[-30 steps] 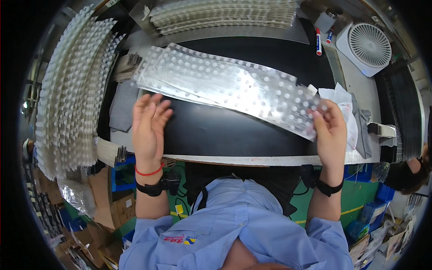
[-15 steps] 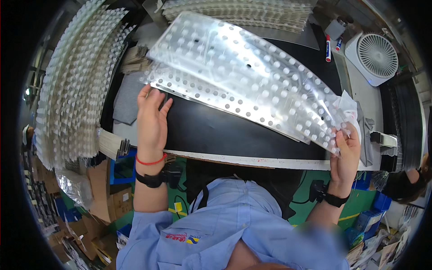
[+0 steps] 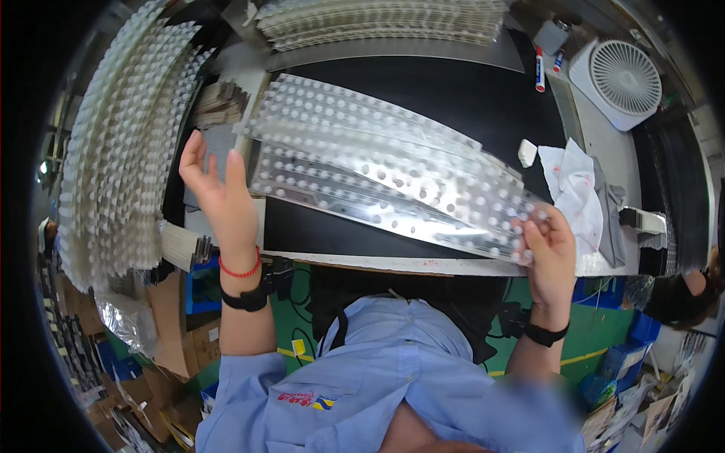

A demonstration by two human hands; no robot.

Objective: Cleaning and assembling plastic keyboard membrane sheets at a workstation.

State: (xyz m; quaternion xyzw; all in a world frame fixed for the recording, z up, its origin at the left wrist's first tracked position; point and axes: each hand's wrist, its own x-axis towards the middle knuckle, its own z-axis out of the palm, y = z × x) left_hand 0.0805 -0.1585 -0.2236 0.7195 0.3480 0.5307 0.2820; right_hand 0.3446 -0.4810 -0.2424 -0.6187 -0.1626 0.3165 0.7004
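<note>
A long, glossy, see-through panel with rows of white round dots slants across the black work mat. It looks like overlapping layers, but I cannot tell how many pieces there are. My right hand pinches its right end between thumb and fingers. Just off the panel's left end, my left hand is raised, its fingers apart and nothing in them. A crumpled white cloth and a small white block lie beyond my right hand.
Tall stacks of dotted panels stand at the left, with another stack along the back. On the right are a white fan, a red-and-white marker and a grey cloth. The table's front edge runs before me.
The panel has come down and nearer, its right end still in my right hand. My left hand has moved left, away from its edge. The small white block now shows.
</note>
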